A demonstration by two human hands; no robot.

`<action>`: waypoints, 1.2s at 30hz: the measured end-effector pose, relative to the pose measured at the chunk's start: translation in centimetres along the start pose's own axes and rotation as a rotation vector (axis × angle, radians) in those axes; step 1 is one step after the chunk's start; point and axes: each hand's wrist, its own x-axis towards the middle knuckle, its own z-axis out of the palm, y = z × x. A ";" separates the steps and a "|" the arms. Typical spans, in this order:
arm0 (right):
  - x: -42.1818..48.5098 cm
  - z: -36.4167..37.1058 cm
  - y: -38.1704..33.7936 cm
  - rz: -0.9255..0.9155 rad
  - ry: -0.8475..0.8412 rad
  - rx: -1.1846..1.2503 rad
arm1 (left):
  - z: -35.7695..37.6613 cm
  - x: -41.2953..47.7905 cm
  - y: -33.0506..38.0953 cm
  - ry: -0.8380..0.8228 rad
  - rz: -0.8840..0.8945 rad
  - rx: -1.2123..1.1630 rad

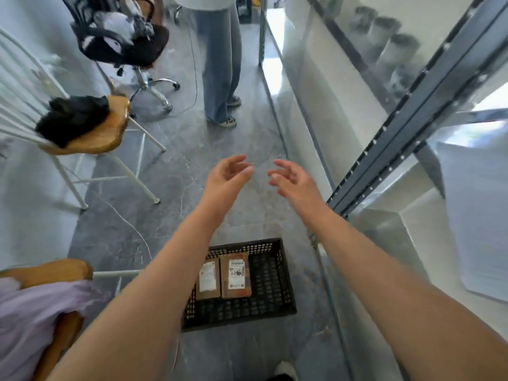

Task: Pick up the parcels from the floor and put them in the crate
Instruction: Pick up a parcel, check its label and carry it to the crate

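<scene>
Beyond the crate (270,287) — hands (226,178) (295,184) outstretched, fingers (235,160) relaxed

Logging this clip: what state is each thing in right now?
Left hand: open, empty.
Right hand: open, empty.
Crate: upright on the floor, holds two parcels.
Left parcel: flat in the crate, label up.
Right parcel: flat beside it, label up.
Black cloth: heaped on the wooden chair seat.

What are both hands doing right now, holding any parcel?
Left hand: open, fingers loosely curled, holding nothing.
Right hand: open, fingers relaxed, holding nothing.
</scene>
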 end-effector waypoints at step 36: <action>-59.0 -4.3 -2.6 0.078 1.692 0.125 | 21.8 -38.3 10.6 -1.605 0.573 0.098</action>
